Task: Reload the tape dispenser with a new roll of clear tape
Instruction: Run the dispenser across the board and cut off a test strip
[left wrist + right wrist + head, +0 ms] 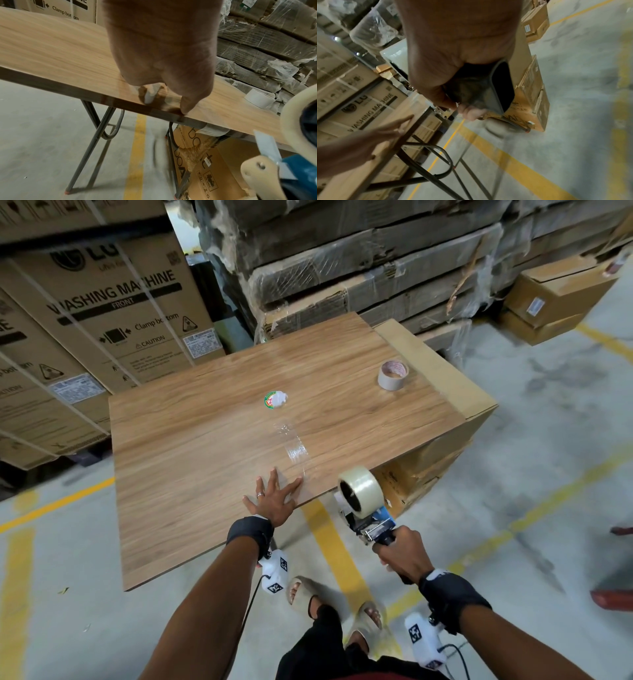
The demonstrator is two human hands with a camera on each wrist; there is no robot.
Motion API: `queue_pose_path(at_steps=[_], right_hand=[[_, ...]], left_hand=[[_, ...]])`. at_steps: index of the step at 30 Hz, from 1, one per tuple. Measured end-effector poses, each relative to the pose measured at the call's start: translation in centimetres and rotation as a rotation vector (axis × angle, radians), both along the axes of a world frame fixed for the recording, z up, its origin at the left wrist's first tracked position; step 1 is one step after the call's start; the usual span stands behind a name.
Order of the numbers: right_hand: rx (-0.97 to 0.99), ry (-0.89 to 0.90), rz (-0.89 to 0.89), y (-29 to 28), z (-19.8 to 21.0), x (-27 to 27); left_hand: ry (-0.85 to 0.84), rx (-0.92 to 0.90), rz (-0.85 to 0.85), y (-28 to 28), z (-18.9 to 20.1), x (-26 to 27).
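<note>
My right hand (399, 549) grips the black handle (489, 86) of a blue tape dispenser (371, 523), held just off the near right edge of the wooden table (205, 474). A roll of clear tape (361, 491) sits on the dispenser's spindle. A strip of clear tape (294, 445) lies stuck along the tabletop. My left hand (274, 498) lies flat with spread fingers on the table's near edge, beside that strip. In the left wrist view the thumb (188, 105) presses the edge and the roll (295, 121) shows at the right. An empty tape core (393, 375) stands at the table's far right.
A crumpled label wad (275, 399) lies mid-table. Washing-machine cartons (113, 313) stand at the left, wrapped flat cartons (376, 261) behind, and a brown box (435, 453) under the table's right side. The table's metal legs (92, 142) and yellow floor lines (334, 546) lie below.
</note>
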State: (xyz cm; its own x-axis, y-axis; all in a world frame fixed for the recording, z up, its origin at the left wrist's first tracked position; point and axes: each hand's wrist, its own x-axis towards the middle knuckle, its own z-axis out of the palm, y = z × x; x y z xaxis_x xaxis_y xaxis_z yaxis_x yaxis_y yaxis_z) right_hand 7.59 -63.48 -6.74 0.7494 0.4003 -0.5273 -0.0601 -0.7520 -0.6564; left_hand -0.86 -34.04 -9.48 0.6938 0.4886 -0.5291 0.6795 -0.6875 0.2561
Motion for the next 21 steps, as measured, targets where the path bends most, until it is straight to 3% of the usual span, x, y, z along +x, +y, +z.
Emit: queue_pose_path(at_steps=[9,15,18,21], right_hand=[[0.163,-0.069,-0.191,2.6,3.6,1.3],[0.346,0.064,-0.261,4.9,5.8,3.1],[0.459,0.199,-0.306,6.5,6.9,4.2],[0.536,0.299,-0.338,8.4,8.5,5.2]], left_hand=[[-0.033,0.050,0.042,-0.5,-0.3,-0.1],[-0.185,0.061,0.142,-1.2,0.0,-0.9],[-0.333,-0.004,0.262,-1.2,0.2,-0.3],[-0.624,-0.244,0.407,-0.4,1.7,1.4]])
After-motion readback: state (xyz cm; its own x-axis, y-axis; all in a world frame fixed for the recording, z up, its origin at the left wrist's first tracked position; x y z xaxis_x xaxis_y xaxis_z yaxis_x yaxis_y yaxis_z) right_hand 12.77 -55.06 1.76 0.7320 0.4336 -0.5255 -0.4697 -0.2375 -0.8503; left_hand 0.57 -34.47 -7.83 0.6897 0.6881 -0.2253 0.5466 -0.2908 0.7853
